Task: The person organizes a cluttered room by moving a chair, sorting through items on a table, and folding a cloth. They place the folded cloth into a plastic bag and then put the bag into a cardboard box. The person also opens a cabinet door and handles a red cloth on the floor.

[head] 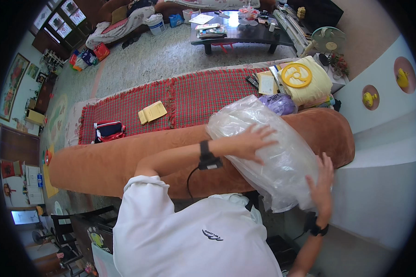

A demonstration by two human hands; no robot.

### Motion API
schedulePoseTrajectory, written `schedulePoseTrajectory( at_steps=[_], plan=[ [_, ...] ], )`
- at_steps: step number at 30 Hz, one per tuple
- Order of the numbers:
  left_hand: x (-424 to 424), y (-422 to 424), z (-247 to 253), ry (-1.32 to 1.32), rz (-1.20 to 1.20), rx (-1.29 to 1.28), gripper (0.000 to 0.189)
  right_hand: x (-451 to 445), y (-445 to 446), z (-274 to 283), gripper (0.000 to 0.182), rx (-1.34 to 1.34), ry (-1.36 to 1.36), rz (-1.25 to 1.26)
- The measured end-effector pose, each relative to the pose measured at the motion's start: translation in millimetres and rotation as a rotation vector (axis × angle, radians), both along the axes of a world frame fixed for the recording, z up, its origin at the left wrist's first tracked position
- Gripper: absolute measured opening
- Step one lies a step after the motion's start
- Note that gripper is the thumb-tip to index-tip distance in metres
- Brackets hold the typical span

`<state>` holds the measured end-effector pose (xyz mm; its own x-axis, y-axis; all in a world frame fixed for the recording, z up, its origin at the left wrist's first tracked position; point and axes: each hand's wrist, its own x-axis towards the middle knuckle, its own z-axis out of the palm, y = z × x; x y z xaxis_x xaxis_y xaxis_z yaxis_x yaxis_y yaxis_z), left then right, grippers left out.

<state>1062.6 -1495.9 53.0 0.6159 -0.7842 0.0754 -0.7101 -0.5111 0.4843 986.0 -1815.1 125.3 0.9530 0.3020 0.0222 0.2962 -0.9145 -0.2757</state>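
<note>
A large clear plastic bag lies draped over the brown backrest of a sofa, its lower end hanging on my side. Over its upper part my left hand is spread, fingers apart; whether the palm touches the film is unclear. My right hand rests against the bag's right edge with its fingers apart. Both wrists wear black bands with a cable. What the bag holds, if anything, cannot be made out. A purple plastic bag lies just beyond it on the seat.
On the red checked seat cover lie a yellow paper packet, folded dark clothing and a remote control. A cream pillow bears a yellow ring. A wall stands close on the right; a black chair is lower left.
</note>
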Motion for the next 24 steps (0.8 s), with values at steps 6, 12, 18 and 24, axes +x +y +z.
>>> schedulePoseTrajectory(
  at_steps=[6,12,18,24],
  plan=[
    [-32.2,-28.4,-43.5,-0.007,-0.181,0.074,0.094,-38.1,80.2,-32.4,0.072,-0.069,0.263,0.259],
    [-25.6,19.2,-54.1,-0.035,0.116,0.07,0.086,-84.6,44.5,-108.4,0.072,-0.049,0.174,0.085],
    [-17.6,66.9,-68.5,-0.254,0.366,0.087,0.059,-177.8,-55.9,-209.1,0.051,0.133,0.345,-0.177],
    [1.0,129.2,-31.0,-0.566,0.795,-0.094,0.05,-156.6,-52.9,-124.6,0.021,0.302,0.194,-0.801]
  ],
)
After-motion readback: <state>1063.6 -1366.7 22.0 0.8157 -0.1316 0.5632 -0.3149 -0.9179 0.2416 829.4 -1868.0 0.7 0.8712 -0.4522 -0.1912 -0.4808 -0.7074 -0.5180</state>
